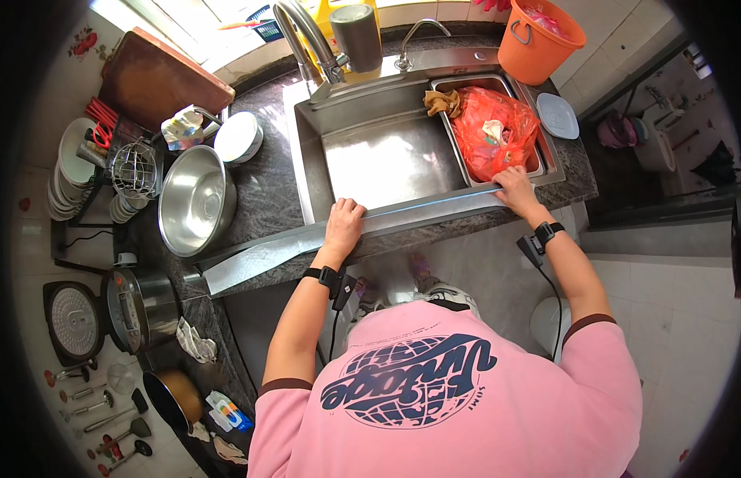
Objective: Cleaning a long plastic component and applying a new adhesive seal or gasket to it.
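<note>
A long silvery strip (259, 263) with a thin blue line lies along the front edge of the counter, in front of the sink (302, 179). My left hand (344, 229) has its fingers curled over the strip near its middle. At the strip's right end, my right hand (515, 191) grips it with bent fingers, close to a red plastic bag (494, 131). That bag sits in a small steel basin (538, 163) in the sink's right side, beside a brown crumpled cloth (442, 102). Left of my left hand, the strip's end rests loosely on the counter.
A steel bowl (196, 203) and a white tub (239, 137) stand left of the sink, near a dish rack with plates (75, 151). Behind the sink rises a faucet (306, 40). An orange bucket (539, 44) and a white lid (558, 116) are at the right.
</note>
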Available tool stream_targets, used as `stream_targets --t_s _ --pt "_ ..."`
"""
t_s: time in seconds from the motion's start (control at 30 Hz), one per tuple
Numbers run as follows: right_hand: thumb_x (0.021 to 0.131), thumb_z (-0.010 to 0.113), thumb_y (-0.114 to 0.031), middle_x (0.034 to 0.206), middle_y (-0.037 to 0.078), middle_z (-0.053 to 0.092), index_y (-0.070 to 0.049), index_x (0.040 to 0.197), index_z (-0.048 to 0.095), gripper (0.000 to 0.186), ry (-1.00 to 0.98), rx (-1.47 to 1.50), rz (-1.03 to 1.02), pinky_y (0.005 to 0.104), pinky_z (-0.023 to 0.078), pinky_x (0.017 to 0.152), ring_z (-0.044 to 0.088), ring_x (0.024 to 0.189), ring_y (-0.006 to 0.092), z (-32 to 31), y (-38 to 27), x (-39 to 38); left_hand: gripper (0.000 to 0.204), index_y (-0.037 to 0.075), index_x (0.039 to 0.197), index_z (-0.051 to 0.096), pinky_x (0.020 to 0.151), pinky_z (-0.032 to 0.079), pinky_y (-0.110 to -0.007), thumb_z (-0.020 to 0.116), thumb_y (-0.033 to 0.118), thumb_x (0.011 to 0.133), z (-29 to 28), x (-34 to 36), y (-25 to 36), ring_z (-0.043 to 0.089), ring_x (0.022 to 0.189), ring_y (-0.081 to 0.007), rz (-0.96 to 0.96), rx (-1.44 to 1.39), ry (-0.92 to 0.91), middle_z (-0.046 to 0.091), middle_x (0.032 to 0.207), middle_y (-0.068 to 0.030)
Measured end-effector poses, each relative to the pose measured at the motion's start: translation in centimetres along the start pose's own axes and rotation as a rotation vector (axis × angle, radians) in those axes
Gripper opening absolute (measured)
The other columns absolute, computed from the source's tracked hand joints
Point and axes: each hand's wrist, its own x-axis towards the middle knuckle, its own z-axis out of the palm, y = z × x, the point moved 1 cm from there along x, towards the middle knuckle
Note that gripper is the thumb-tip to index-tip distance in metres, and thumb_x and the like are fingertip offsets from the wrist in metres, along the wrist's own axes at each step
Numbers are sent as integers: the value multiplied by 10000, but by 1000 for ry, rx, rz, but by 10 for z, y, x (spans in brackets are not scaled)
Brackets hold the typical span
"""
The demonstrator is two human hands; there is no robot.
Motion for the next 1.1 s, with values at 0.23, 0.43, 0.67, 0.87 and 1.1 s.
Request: stream_targets --t_s 0.23,0.43,0.67,0.87,1.1 --pt "631 644 -76 788 53 552 -71 827 574 209 -15 -28 -58 349 353 790 498 819 228 -17 27 -14 227 66 796 556 742 397 -353 632 -2 594 -3 0 1 471 834 -257 -8 8 -17 495 813 -78" --pt "637 610 -38 826 79 548 -32 864 557 233 24 -80 -82 361 366 781 493 833 245 -12 29 -21 229 73 793 557 744 399 -346 650 17 592 -2 2 3 475 832 -248 -1 40 -14 498 814 -70" --pt "645 598 -34 861 102 537 -18 901 533 265 80 72 -56 366 373 784 480 866 275 -35 28 -24 227 68 807 543 739 401 -352 644 30 607 1 0 2 471 840 -255 18 71 -24 492 818 -81" --pt "636 597 -31 852 109 527 -18 903 526 276 35 56 -41 370 375 781 473 882 285 -26 45 -30 227 65 827 533 743 399 -358 639 47 627 -2 2 4 467 846 -267 18 55 -40 484 833 -96" --pt "626 589 -16 838 108 517 -20 884 518 267 3 -24 -31 366 383 765 472 876 289 -14 52 -30 188 54 833 531 737 391 -369 594 45 657 -4 3 9 461 843 -281 2 45 -40 481 830 -105"
